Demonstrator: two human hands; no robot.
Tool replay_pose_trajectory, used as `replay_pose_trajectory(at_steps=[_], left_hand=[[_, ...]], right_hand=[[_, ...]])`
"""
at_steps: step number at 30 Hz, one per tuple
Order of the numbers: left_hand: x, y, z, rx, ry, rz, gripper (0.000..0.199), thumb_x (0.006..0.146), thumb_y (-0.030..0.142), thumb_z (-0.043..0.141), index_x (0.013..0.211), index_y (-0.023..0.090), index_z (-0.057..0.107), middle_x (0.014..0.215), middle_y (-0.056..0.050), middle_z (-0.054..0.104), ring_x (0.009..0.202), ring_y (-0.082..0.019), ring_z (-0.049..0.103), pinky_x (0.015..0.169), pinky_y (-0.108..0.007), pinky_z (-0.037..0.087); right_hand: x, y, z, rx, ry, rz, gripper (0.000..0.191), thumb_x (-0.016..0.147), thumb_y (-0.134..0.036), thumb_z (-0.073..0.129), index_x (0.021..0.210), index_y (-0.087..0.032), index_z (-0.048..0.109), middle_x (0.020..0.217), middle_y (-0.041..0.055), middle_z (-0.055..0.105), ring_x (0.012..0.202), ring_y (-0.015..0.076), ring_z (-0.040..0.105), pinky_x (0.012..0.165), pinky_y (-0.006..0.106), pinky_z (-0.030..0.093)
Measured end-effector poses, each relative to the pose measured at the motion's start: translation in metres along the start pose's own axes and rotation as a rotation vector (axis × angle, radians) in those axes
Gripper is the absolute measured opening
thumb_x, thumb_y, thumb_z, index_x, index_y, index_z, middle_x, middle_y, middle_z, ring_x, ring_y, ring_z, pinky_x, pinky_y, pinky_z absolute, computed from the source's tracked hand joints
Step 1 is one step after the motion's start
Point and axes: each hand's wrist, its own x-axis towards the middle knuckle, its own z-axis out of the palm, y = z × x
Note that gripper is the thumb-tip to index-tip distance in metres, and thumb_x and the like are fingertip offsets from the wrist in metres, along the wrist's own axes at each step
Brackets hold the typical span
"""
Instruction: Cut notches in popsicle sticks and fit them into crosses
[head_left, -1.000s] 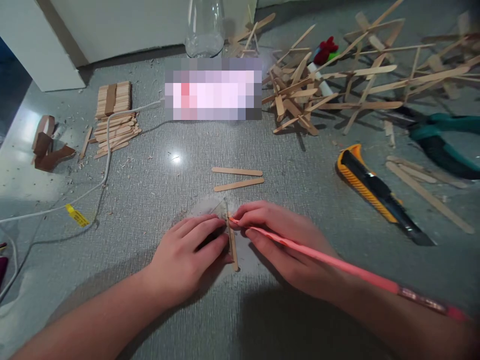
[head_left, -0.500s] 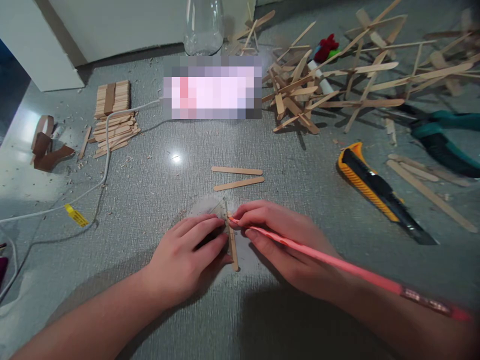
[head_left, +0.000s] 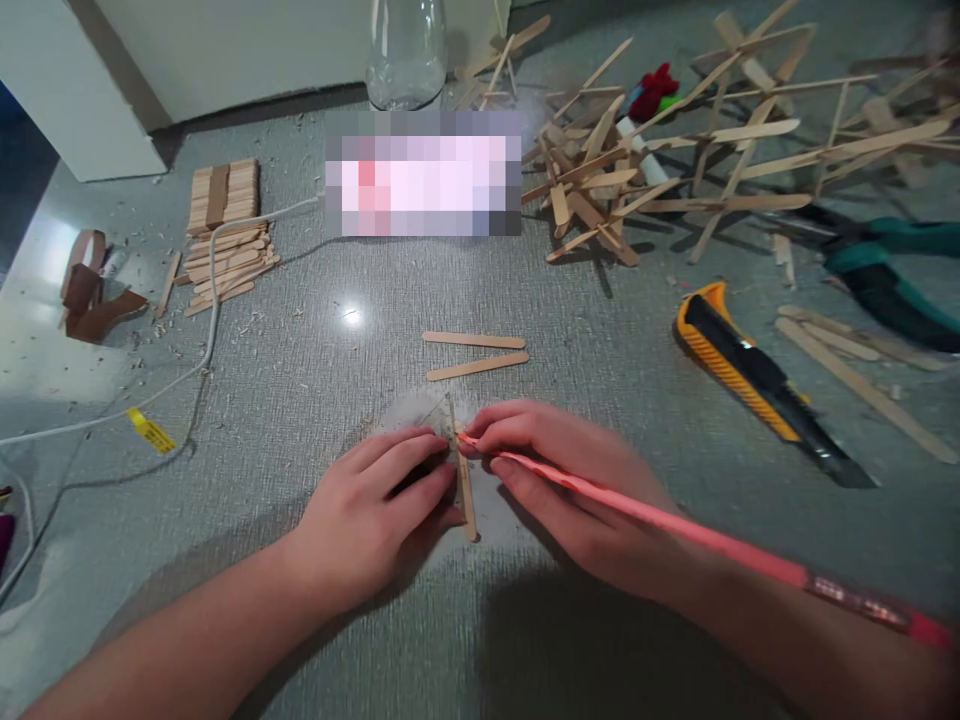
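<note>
Stick [head_left: 467, 503] is prob. being marked w/ pencil [head_left: 645, 511] gripped in R hand [head_left: 559, 448]; clear ruler [head_left: 442, 414] under L hand [head_left: 375, 490] (grip can't be told) should be kept still for next stroke.

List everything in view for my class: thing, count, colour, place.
pencil: one, pink, in right hand
clear triangle: one, transparent, under left hand
wooden stick: one, tan, between hands
paired sticks: two, tan, centre
stick bundle: one, tan, back left
stick pile: uncounted, tan, before bundle
cable: one, white, left
tag: one, yellow, on cable
paper strip: uncounted, brown, far left
pixelated patch: one, pinkish, back
glass vessel: one, clear, back
stick structures: several, tan, back right
small item: one, red, among structures
cutter: one, yellow-black, right
pliers: one, green-black, far right
loose sticks: several, tan, beside cutter
surface: one, grey, beneath
left hand: one, bare, on triangle
right hand: one, bare, holding pencil
</note>
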Motion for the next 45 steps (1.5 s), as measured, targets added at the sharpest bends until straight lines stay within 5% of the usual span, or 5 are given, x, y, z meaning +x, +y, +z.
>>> replay_pose_trajectory(at_steps=[17, 45], left_hand=[[-0.0008, -0.0004, 0.0007, -0.013, -0.002, -0.003, 0.024, 0.1, 0.033, 0.07, 0.11, 0.011, 0.073, 0.112, -0.013, 0.078, 0.111, -0.026, 0.075, 0.098, -0.04, 0.067], [-0.0002, -0.001, -0.0005, -0.014, -0.024, 0.001, 0.025, 0.099, 0.033, 0.07, 0.112, 0.011, 0.073, 0.113, -0.014, 0.076, 0.11, -0.026, 0.074, 0.095, -0.041, 0.067]], right_hand=[[-0.0026, 0.0017, 0.0013, -0.055, 0.048, 0.049, 0.021, 0.084, -0.009, 0.063, 0.082, -0.027, 0.053, 0.081, -0.001, 0.071, 0.068, 0.0163, 0.069, 0.058, 0.029, 0.052], [-0.0051, 0.002, 0.004, -0.066, 0.049, -0.01, 0.024, 0.08, -0.008, 0.062, 0.077, -0.026, 0.047, 0.078, -0.0035, 0.07, 0.058, 0.011, 0.06, 0.054, 0.026, 0.043]])
